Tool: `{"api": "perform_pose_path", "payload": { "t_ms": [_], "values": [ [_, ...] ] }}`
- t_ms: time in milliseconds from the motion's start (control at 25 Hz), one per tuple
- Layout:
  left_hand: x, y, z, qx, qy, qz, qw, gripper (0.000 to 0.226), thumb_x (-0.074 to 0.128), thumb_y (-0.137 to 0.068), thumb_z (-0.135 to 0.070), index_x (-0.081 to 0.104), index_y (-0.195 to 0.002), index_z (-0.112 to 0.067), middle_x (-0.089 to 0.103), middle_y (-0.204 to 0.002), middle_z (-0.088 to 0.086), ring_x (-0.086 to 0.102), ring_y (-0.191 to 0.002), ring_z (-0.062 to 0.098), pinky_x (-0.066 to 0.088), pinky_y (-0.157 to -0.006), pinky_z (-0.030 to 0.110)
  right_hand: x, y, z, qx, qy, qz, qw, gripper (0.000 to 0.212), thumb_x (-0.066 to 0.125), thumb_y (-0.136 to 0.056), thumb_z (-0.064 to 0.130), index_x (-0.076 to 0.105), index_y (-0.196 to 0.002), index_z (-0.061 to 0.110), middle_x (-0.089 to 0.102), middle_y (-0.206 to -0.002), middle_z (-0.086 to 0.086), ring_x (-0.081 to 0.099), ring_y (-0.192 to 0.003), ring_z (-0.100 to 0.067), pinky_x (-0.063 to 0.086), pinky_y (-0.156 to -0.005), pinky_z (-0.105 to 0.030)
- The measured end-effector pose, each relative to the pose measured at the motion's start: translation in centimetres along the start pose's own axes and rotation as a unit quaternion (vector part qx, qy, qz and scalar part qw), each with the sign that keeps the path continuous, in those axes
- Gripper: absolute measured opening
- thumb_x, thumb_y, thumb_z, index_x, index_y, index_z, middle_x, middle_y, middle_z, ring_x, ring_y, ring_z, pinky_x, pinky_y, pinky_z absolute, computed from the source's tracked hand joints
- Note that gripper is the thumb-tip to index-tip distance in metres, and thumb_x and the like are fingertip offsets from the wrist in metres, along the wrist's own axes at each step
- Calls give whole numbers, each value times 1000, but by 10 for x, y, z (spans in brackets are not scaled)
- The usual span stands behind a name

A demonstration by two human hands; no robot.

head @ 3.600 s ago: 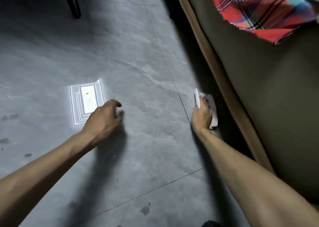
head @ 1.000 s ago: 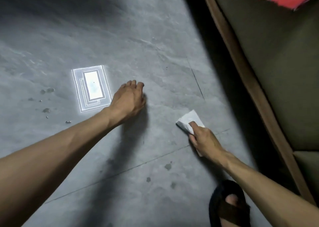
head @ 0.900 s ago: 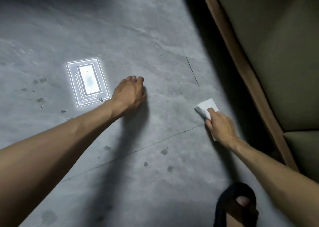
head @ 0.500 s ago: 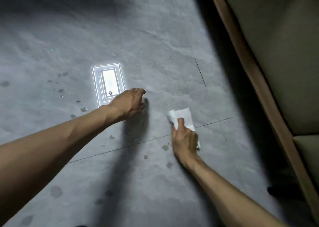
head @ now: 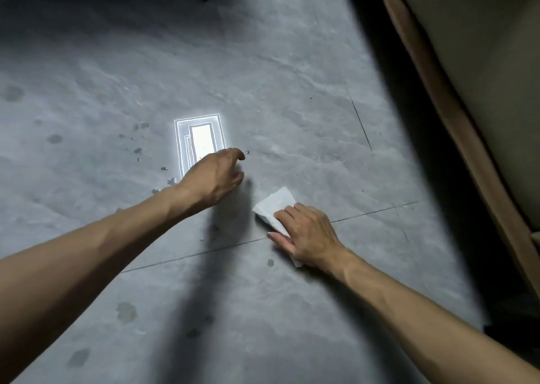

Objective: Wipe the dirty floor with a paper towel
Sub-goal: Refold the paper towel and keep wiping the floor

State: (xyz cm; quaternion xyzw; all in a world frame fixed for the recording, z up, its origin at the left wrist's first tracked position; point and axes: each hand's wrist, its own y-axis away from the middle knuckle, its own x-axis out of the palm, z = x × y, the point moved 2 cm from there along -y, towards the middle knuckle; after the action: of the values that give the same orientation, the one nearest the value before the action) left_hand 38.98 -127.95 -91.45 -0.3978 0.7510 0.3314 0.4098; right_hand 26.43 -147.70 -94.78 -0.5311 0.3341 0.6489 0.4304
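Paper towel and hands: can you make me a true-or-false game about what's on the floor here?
1. The right hand presses the paper towel onto the floor. True.
2. The left hand holds another towel. False: it holds nothing.
3. The paper towel is blue. False: it is white.
4. Dark spots dot the floor. True.
5. The bright patch of light lies under the right hand. False: it lies by the left hand.
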Motion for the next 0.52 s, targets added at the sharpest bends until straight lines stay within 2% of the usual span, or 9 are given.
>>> {"api": "perform_pose_path", "payload": {
  "t_ms": [200,320,400,480,520],
  "values": [
    [4,4,5,-10,6,-5,1000,40,51,-90,-28,51,-128,-16,64,-120,11,60,-106,31,36,-75,28,8,-10,14,39,46,-29,998,28,55,-91,42,57,-87,14,57,-78,-5,54,-70,-27,41,-56,-35],
    [10,6,-1,2,-8,23,1000,43,52,-90,-26,49,-130,-13,57,-131,11,57,-114,32,42,-85,32,14,-23,21,-2,23,-16,1000,17,60,-86,28,56,-84,11,56,-83,-9,51,-74,-30,42,-61,-40],
    [13,1,-11,32,-20,44,998,42,51,-89,-23,48,-130,-11,53,-134,10,55,-116,32,43,-89,35,15,-21,10,-22,11,6,1000,12,65,-80,16,56,-83,9,57,-78,-10,53,-69,-32,42,-53,-38],
    [15,-5,-19,65,-22,52,996,39,51,-88,-19,49,-126,-8,53,-131,11,54,-114,32,45,-87,36,8,6,-27,28,29,20,999,14,67,-77,9,57,-85,8,58,-75,-11,58,-65,-33,43,-46,-37],
    [16,-7,-21,75,-21,53,996,38,52,-88,-17,49,-125,-7,53,-129,12,54,-113,32,45,-87,36,1,27,-54,82,44,21,995,15,68,-77,7,58,-88,8,60,-77,-13,61,-66,-35,45,-46,-38]
  ]
}}
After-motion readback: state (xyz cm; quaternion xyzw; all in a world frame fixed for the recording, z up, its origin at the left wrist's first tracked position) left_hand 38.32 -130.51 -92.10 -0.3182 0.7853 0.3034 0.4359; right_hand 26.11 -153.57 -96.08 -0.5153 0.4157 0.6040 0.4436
